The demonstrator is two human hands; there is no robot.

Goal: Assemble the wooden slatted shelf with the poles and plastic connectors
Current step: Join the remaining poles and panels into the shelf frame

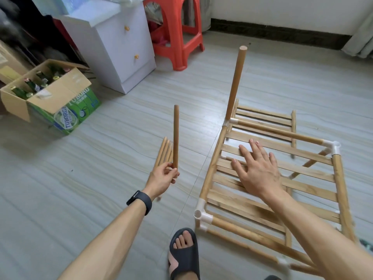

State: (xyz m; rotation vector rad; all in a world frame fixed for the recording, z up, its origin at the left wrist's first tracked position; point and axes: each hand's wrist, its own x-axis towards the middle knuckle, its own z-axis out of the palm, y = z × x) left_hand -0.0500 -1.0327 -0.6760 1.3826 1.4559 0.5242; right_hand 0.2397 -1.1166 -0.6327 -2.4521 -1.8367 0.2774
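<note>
The wooden slatted shelf (pixel 302 170) lies on the floor at the right, framed by poles joined with white plastic connectors. One pole (pixel 237 81) stands upright in the far-left connector (pixel 232 121). The near-left connector (pixel 199 214) shows an open socket. My left hand (pixel 164 177) pinches the lower end of a short wooden pole (pixel 176 136) and holds it upright, left of the shelf. Several loose poles (pixel 164 151) lie on the floor just behind that hand. My right hand (pixel 257 169) rests flat, fingers spread, on the slats.
A second slatted panel (pixel 266 118) lies behind the shelf. A cardboard box of bottles (pixel 54 98) sits at the left, a white drawer cabinet (pixel 117 45) and red plastic stools (pixel 177 37) stand behind. My sandalled foot (pixel 183 253) is near the bottom edge.
</note>
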